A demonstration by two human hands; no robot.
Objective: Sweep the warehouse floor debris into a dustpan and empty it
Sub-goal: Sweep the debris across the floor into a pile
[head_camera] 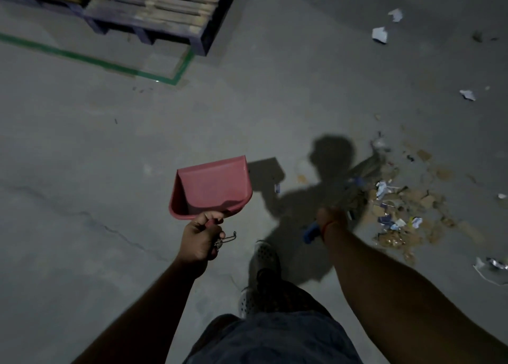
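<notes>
Debris (398,212) beside broom (354,187) in right grip (331,216); left grip (200,240) clasps dustpan (211,187).

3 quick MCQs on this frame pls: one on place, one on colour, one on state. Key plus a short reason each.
1. Where does the debris pile lie relative to the dustpan?
A. To its right
B. Inside it
C. To its left

2. What colour is the dustpan?
A. Green
B. Red
C. Yellow

3. What is the left hand doing?
A. Hanging free
B. Pressing flat on the floor
C. Gripping the dustpan handle

Key:
1 A: the scraps lie on the floor at right, by the broom in the right hand.
2 B: the pan is plainly red.
3 C: the fingers curl round the handle, with the pan held up off the floor and nothing visible in it.
</notes>
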